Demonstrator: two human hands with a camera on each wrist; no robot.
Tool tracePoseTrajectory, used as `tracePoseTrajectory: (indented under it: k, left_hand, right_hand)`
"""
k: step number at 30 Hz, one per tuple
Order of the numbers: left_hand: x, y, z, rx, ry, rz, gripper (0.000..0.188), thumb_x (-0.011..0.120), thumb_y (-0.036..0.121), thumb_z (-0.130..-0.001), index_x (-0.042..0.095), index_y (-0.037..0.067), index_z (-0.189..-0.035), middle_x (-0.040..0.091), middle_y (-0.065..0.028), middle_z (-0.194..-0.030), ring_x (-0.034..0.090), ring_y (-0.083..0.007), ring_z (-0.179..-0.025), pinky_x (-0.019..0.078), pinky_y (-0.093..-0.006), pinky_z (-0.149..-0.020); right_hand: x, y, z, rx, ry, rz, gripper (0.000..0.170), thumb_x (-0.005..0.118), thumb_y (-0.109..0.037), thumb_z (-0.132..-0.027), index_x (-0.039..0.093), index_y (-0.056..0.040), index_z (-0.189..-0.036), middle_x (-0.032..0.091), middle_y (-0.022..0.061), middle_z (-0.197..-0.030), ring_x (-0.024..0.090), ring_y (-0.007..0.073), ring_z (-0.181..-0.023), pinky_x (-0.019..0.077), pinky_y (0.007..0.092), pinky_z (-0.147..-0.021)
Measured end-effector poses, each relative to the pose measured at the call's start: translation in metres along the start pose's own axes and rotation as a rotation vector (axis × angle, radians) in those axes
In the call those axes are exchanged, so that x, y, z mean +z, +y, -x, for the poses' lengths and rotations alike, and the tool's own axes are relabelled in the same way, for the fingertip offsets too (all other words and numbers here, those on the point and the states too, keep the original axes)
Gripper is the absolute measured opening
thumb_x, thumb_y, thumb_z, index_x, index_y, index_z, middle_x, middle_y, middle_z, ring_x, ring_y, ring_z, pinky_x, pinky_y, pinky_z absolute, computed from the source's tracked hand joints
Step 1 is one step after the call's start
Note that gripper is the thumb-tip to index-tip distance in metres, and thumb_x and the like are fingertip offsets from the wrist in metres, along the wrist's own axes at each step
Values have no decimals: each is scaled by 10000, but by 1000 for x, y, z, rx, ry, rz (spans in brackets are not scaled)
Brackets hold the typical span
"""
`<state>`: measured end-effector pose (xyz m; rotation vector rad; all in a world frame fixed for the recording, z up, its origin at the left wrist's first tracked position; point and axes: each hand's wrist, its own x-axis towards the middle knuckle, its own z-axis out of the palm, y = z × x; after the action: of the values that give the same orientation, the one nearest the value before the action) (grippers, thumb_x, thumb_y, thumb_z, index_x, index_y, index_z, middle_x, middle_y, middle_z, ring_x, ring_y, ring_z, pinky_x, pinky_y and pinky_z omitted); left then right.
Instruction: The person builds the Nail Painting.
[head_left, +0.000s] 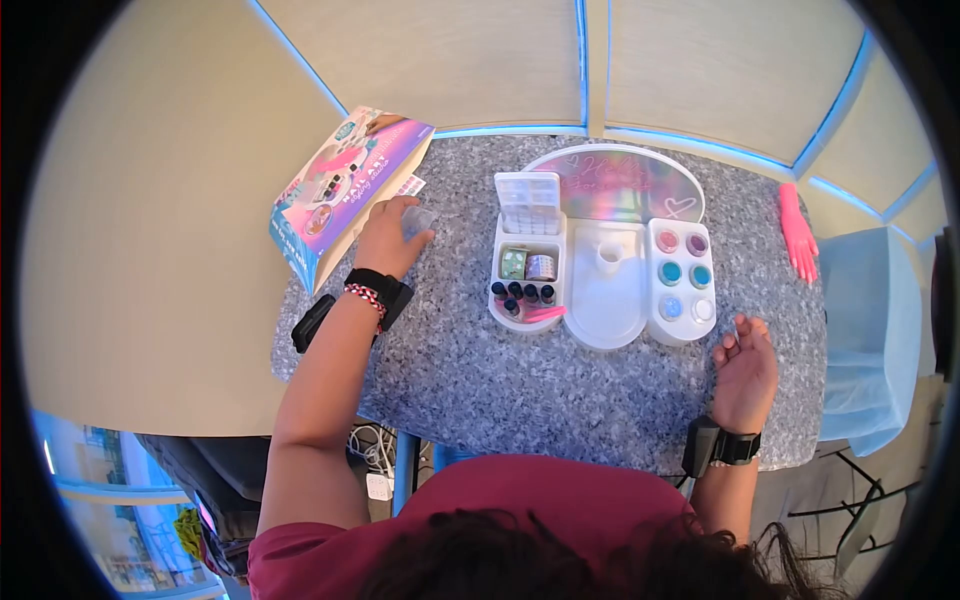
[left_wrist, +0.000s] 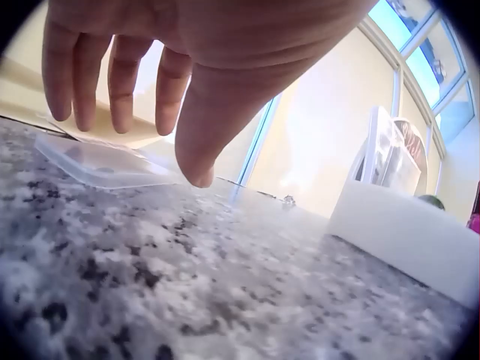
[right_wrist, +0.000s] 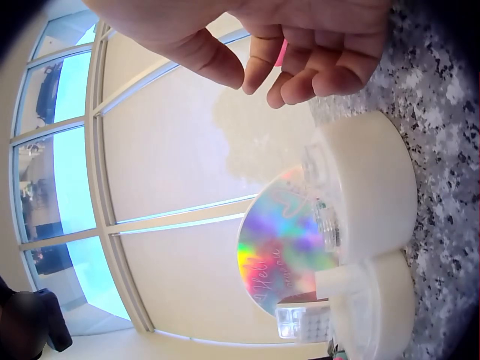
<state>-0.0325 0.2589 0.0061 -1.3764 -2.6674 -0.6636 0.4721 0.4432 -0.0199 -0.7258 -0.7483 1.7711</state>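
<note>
My left hand (head_left: 388, 240) is over a flat clear plastic piece (left_wrist: 109, 163) on the granite-patterned table, beside the nail art box (head_left: 345, 190). Its fingers hang down with the thumb apart, and nothing is between them. The plastic partly shows past the fingers in the head view. At the table's right, my right hand (head_left: 745, 375) has loosely curled fingers and holds nothing. It is close to the white nail studio (head_left: 605, 290), whose right section carries several glitter pots (head_left: 670, 272). Small dark-capped bottles (head_left: 530, 292) and tape rolls (head_left: 540, 266) sit in the left section.
A pink model hand (head_left: 797, 235) lies near the right edge of the table (head_left: 480, 400). The studio's shiny arched back panel (head_left: 620, 180) stands upright behind its tray. A black object (head_left: 313, 323) rests at the left edge, and a pale blue chair (head_left: 870, 330) stands at right.
</note>
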Motion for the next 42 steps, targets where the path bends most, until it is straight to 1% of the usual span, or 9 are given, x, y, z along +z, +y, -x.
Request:
tracePoseTrajectory:
  k: [6,12,15,19,26,34,37,40,42]
  left_hand:
    - [-10,17,-1,-91,-155,30,603,919,264,-852,670,122,-1382,711,-184,-1333,676,-376,-1269,538,-477,-1077]
    - [-32,40,0,-100,-267,166,477,920,225,-855,745,100,-1281,789,-99,-1108,763,-275,-995,600,-409,-910]
    - [-51,58,4,-87,-79,421,232,859,119,-927,811,73,-1150,799,-52,-917,755,-145,-845,579,-293,-801]
    - [-68,110,17,22,43,751,156,822,47,-965,801,33,-1119,831,-64,-965,765,-99,-892,577,-279,-793]
    - [-25,126,14,336,130,583,97,838,43,-933,796,39,-1021,813,-93,-1005,783,-198,-899,602,-335,-804]
    - [-16,120,9,440,164,323,119,845,153,-926,815,75,-1011,800,-99,-1035,761,-283,-943,604,-394,-828]
    - [-31,86,-6,132,287,324,174,817,229,-971,833,101,-1087,816,-115,-1090,765,-329,-1019,600,-453,-878]
    - [-33,3,-30,7,316,14,289,813,355,-977,831,114,-1134,821,-128,-1084,768,-349,-1037,596,-493,-898]
    - [-33,-27,-32,-277,95,-303,403,804,467,-960,832,126,-1174,821,-146,-1096,772,-359,-1054,596,-504,-917]
  right_hand:
    - [-2,0,-1,-3,-2,12,261,618,-257,-1092,627,-98,-1299,672,46,-1252,581,158,-970,477,322,-838]
    - [-1,-1,-1,-2,-13,18,262,613,-255,-1094,626,-100,-1306,668,41,-1246,580,155,-967,475,322,-838]
    - [0,-1,0,1,3,14,263,617,-254,-1093,626,-100,-1306,663,39,-1243,578,154,-965,474,323,-840]
    - [1,-1,0,16,27,29,261,622,-255,-1092,626,-103,-1304,659,40,-1246,577,157,-961,471,325,-838]
    - [0,-1,-1,2,9,19,260,619,-259,-1092,619,-87,-1288,664,52,-1240,582,150,-950,482,328,-832]
    - [-4,1,-2,7,13,13,276,597,-254,-1095,612,-98,-1323,673,46,-1262,570,156,-967,466,323,-847]
    - [-5,1,-1,5,-3,2,276,598,-254,-1094,614,-98,-1321,673,44,-1258,570,155,-967,465,322,-847]
    - [1,-1,1,2,6,23,261,616,-279,-1087,613,-106,-1283,652,35,-1248,568,146,-956,465,314,-842]
    - [-3,-1,0,6,-5,12,262,606,-265,-1091,618,-103,-1297,663,38,-1253,568,149,-961,466,317,-843]
